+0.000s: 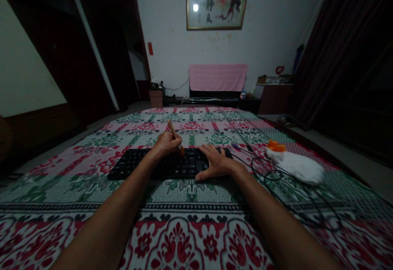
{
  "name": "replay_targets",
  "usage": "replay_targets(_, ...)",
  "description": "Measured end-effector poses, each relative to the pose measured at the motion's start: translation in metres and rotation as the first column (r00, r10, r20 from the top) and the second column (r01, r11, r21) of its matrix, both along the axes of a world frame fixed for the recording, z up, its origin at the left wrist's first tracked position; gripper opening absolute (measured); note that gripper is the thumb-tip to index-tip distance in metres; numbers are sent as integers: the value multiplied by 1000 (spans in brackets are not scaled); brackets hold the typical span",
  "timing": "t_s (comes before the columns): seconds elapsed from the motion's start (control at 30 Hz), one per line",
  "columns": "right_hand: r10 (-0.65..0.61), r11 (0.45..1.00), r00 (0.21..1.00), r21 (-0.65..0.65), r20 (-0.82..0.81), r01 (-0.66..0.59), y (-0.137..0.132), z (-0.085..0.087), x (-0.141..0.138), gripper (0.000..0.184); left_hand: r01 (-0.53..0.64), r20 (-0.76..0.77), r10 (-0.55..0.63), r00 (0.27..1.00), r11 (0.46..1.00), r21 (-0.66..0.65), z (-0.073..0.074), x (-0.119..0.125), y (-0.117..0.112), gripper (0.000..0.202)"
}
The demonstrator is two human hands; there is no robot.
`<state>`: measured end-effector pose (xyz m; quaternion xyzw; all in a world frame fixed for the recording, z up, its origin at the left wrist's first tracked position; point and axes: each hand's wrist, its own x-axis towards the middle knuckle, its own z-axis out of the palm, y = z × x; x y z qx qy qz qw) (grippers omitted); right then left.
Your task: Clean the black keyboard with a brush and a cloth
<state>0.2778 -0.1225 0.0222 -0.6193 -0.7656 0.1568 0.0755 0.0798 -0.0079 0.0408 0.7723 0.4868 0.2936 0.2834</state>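
A black keyboard (144,163) lies on the patterned bedspread (190,225) in front of me. My left hand (166,143) is closed around a small wooden-handled brush (175,136), whose bristle end touches the keys near the keyboard's middle. My right hand (216,162) lies flat on the right part of the keyboard, fingers spread and thumb at the front edge. A black cable (276,176) runs from the keyboard's right end in loops across the bedspread.
A white plush toy with an orange top (294,164) lies to the right, beside the cable. Beyond the bed stand a low cabinet with a pink cloth (217,77), a framed picture (216,8) on the wall and dark curtains (346,57) on the right.
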Motion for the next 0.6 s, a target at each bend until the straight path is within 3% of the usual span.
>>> replay_targets(0.1,12,999,1000,35,-10,-11,0,0,0,117,-10,-32,13,999,995,95,-5,1,3,24)
replay_targets(0.23,13,999,1000,51,-13,-12,4,2,0,116,-17,-46,23,999,992,122,-6,1,3,25)
replay_targets(0.6,-39,997,999,-71,32,41,2,10,19,127,15,-4,-15,1000,986,169,-6,19,-12,30)
